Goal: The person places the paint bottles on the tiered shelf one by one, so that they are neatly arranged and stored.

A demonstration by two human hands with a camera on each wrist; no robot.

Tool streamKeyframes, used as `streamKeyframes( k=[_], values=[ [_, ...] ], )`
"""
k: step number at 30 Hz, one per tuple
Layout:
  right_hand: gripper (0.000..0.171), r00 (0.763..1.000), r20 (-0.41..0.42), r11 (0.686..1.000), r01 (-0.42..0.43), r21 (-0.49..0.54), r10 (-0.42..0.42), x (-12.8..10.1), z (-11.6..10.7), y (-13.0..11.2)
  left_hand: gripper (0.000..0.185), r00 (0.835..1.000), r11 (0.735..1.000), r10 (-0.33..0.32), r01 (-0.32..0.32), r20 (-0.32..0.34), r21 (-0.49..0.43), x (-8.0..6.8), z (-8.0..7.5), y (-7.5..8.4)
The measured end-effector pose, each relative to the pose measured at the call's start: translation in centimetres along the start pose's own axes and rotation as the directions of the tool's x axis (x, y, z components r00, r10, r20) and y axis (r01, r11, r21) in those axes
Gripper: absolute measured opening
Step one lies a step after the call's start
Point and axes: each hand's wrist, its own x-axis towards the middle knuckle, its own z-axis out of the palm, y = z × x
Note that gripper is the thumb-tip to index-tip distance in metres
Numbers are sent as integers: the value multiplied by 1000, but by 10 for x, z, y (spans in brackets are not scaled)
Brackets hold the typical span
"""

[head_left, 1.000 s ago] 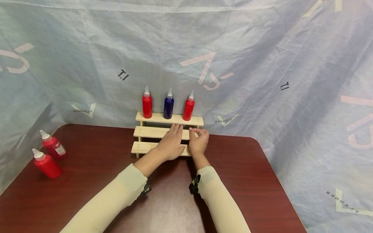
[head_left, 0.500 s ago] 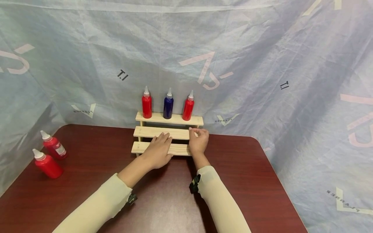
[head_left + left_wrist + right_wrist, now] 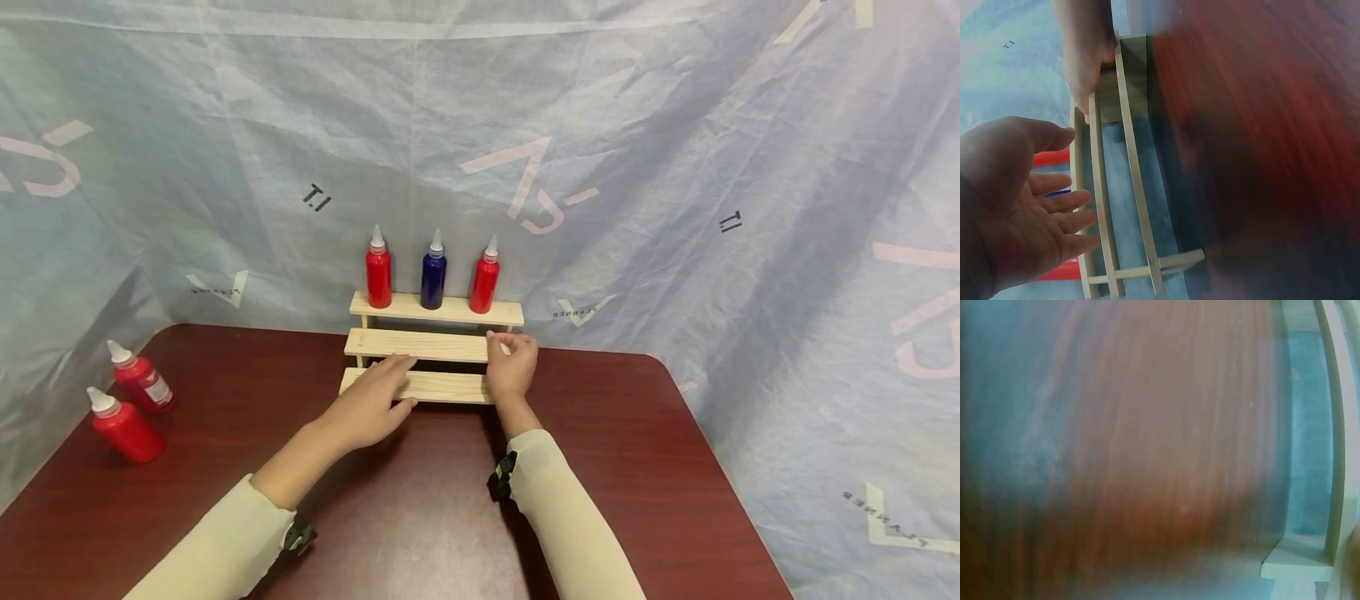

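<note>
My right hand (image 3: 512, 367) grips the right end of the wooden rack (image 3: 420, 343), with the fingers curled over the edge of its middle step and the thumb side down by the lowest one; from the left wrist view the same hand (image 3: 1088, 69) is seen clasped round the far end of the slats. My left hand (image 3: 370, 407) is released, fingers straight and a little spread, palm down, with the fingertips lying over the front edge of the lowest step near its left half; whether they actually touch the wood I cannot tell. In the left wrist view that hand (image 3: 1019, 206) shows as an open palm just beside the rack (image 3: 1116, 187). The rack stands on the dark red counter (image 3: 420, 517), pushed back close to the pale blue sheet (image 3: 637, 150) that hangs behind and around it. On its top step three bottles stand upright in a row: a red bottle (image 3: 378, 273) on the left, a blue bottle (image 3: 432, 275) in the middle and a second red bottle (image 3: 485, 279) on the right. Well apart, near the left edge of the counter, two more red bottles (image 3: 129, 408) lean tilted, one just behind the other. The right wrist view is blurred and shows only the counter top (image 3: 1135, 450) and a corner of the rack (image 3: 1310, 556).
</note>
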Motion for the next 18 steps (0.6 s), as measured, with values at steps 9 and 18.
streamKeyframes(
  k=[9, 18],
  values=[
    [18, 1000, -4, 1000, 8, -2, -8, 0, 0, 1, 63, 997, 983, -62, 53, -48, -173, -15, -7, -9],
    [19, 1000, -9, 1000, 12, -18, -12, 0, 0, 0, 57, 981, 945, -124, 71, -149, -319, -28, -18, -17]
  ],
)
